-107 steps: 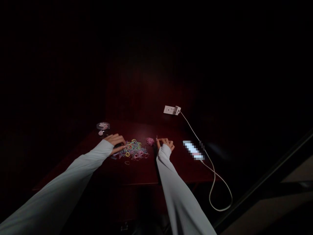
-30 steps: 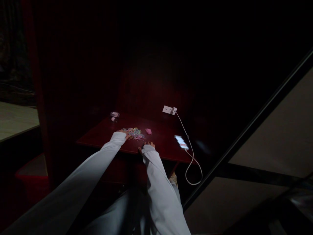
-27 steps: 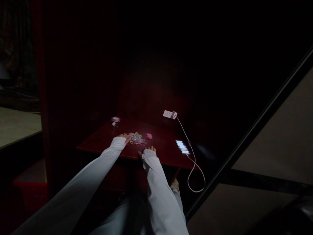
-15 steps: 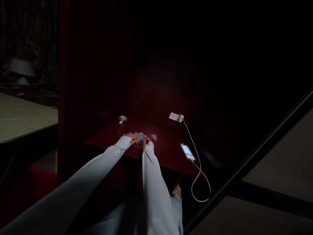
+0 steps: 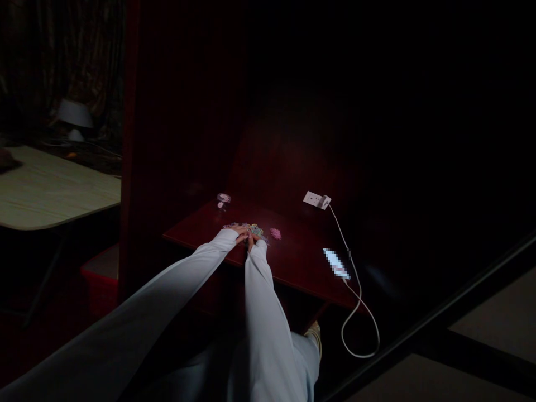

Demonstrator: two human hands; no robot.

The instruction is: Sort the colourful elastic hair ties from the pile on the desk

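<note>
My left hand (image 5: 239,231) and my right hand (image 5: 253,241) meet at the near side of a loose pile of small multicoloured bands (image 5: 258,229), which look like hair ties. Fingers of both hands are bent together, close to touching. Something small and pinkish seems to be between them, too small and dark to make out. Just right of the pile lies a separate clump of pink bands (image 5: 275,233). Parts of the multicoloured pile are hidden behind my hands.
On the dark red table (image 5: 293,262) stand a small clear container (image 5: 224,199) at the back left and a lit phone (image 5: 336,264) at the right. Its white cable (image 5: 340,224) runs to a wall socket (image 5: 314,199). A pale table (image 5: 62,195) and lamp (image 5: 75,114) are left.
My two hands have come closer together, fingers now meeting at the pile's near edge. The whole view has shifted, so things sit further right in the picture.
</note>
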